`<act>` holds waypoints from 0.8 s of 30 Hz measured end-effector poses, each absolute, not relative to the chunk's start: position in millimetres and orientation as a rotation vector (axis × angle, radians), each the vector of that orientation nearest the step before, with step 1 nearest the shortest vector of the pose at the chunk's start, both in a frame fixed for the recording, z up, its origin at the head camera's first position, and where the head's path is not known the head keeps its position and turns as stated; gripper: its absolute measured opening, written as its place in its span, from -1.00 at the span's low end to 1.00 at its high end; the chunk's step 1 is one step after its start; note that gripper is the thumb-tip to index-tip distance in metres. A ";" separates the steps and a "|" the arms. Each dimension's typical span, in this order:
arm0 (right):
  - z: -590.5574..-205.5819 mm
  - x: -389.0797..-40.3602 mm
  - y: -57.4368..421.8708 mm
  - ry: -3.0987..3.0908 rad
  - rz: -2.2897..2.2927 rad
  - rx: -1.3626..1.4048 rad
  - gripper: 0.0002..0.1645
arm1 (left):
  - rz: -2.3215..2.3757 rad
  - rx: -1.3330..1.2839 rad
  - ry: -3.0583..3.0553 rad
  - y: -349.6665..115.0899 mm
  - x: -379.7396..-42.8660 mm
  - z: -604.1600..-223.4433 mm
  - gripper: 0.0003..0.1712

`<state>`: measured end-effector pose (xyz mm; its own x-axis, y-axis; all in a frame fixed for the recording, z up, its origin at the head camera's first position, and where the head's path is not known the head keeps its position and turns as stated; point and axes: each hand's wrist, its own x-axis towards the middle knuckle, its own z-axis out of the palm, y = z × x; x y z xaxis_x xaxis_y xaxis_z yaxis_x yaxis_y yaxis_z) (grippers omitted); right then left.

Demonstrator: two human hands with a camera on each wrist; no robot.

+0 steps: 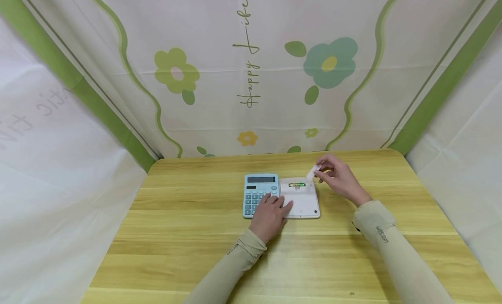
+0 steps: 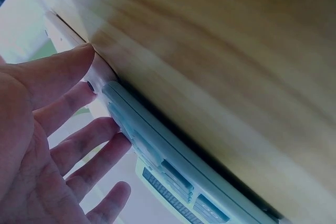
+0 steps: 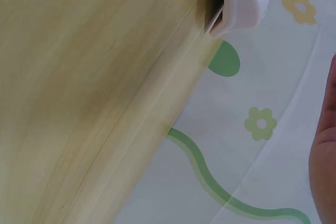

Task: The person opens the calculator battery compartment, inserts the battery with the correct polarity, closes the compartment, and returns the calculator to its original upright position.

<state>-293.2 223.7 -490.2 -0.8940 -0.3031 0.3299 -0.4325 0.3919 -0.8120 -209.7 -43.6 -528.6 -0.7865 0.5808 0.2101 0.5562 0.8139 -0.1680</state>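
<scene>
A light blue calculator (image 1: 251, 195) lies face up on the table. Against its right side, a pale pink calculator (image 1: 303, 204) lies face down, with a green battery (image 1: 296, 185) in its uncovered compartment. My left hand (image 1: 269, 217) rests across both, fingers spread; in the left wrist view its fingertips touch the edges of the blue and pink casings. Above the pink calculator's far right corner, my right hand (image 1: 336, 178) pinches a small pale battery cover (image 1: 312, 171) between thumb and fingers. In the right wrist view only part of that hand (image 3: 324, 156) shows, and the cover is out of sight.
The wooden table (image 1: 176, 234) ends at the back against a flower-printed curtain (image 1: 219, 112). White fabric with green strips hangs at both sides.
</scene>
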 end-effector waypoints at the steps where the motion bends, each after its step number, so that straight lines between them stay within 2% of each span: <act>1: -489.8 -293.2 223.3 -2.530 1.503 0.654 -0.78 | 0.148 -0.875 -2.749 -43.5 -209.7 -527.8 -0.50; 4: -488.8 -293.0 223.1 -2.572 1.448 0.621 -0.80 | 0.150 -0.877 -2.756 -43.3 -209.6 -527.0 -0.50; 9: -488.0 -291.6 223.3 -2.607 1.428 0.618 -0.65 | 0.166 -0.878 -2.760 -43.7 -209.5 -527.1 -0.50; 18: -487.8 -287.5 224.5 -2.585 1.351 0.503 -0.77 | 0.157 -0.880 -2.791 -43.4 -208.7 -525.4 -0.48; 24: -489.8 -287.7 224.1 -2.488 1.264 0.520 -0.86 | 0.151 -0.878 -2.804 -42.9 -208.4 -524.2 -0.48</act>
<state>-287.7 224.1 -489.8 -0.8890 -0.1814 0.4205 -0.4466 0.5467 -0.7083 -208.4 -42.9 -524.2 -0.8039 0.5734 0.1582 0.5531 0.8184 -0.1560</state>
